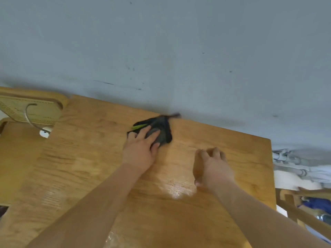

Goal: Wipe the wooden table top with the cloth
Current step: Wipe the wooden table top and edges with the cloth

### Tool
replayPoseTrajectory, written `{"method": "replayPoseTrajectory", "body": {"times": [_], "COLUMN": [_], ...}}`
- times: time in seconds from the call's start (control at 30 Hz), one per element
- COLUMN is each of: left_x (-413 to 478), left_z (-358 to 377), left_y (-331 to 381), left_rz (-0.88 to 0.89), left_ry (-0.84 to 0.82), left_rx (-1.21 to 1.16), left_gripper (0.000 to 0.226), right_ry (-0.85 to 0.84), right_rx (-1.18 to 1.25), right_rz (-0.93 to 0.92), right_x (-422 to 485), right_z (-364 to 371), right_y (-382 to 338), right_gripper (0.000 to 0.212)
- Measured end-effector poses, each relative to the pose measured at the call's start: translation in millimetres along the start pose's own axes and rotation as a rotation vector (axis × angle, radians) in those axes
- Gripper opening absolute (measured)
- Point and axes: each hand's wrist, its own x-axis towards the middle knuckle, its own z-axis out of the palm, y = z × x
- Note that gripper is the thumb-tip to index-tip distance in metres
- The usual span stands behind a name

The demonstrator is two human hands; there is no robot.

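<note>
A dark grey-black cloth (162,129) with a thin green stripe lies bunched on the wooden table top (89,158), near the far edge by the wall. My left hand (141,149) presses flat on the near side of the cloth, fingers spread over it. To its right my right hand (211,167) rests on the bare wood with fingers curled under, holding nothing. A wet sheen shows on the wood between my forearms.
A grey-blue wall (179,51) runs right behind the table. A wooden chair with a woven back (30,110) stands at the left, with a grey cable and white plug (44,133) on its seat. Wooden furniture and crumpled fabric (304,167) sit past the table's right edge.
</note>
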Motion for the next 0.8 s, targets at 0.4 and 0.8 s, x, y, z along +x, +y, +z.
{"method": "replayPoseTrajectory", "body": {"times": [0.4,0.8], "left_x": [-3,-8], "left_z": [-6,-7], "left_y": [-31,-27], "left_rz": [0.149,0.659], "left_ry": [0.075,-0.082], "left_rx": [-0.069,0.099], "left_gripper": [0.046,0.047], "right_ry": [0.003,0.042], "right_rx": [0.041,0.054], "right_rz": [0.034,0.017], "right_x": [3,-2], "right_z": [0,6], "right_y": [-11,-3], "right_gripper": [0.118,0.111]}}
